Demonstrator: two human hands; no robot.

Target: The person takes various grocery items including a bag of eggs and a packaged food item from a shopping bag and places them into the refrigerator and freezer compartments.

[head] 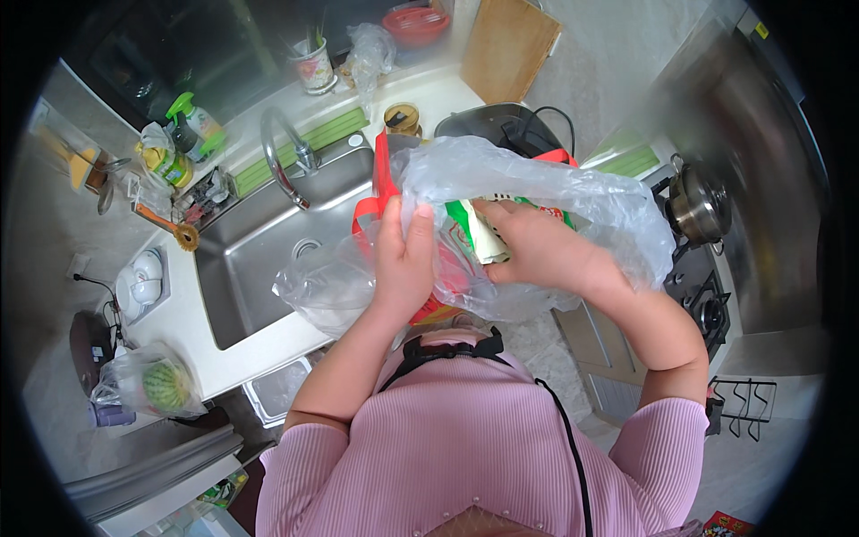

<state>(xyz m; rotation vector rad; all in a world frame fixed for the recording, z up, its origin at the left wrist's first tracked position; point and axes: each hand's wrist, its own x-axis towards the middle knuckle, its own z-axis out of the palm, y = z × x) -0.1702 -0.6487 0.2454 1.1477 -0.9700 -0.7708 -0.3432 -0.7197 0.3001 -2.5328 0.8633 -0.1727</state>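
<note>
My left hand (405, 258) pinches the rim of a clear plastic bag (530, 164) between thumb and fingers. Inside that bag's mouth, my right hand (537, 245) grips a green and white printed packet (484, 235), its fingers over the top edge. A red bag with red handles (381, 174) stands around or behind the clear plastic, with one handle loop near my left fingers. More clear plastic (329, 285) spreads to the left over the sink's edge. The lower part of the packet and the bag's other contents are hidden.
A steel sink (228, 268) with a curved faucet (272, 154) lies left. Behind the bags are a jar (402, 117), a dark pan-like appliance (470, 119) and a wooden board (507, 50). A pot (701, 205) stands on the stove at right; a bagged watermelon (164, 386) sits lower left.
</note>
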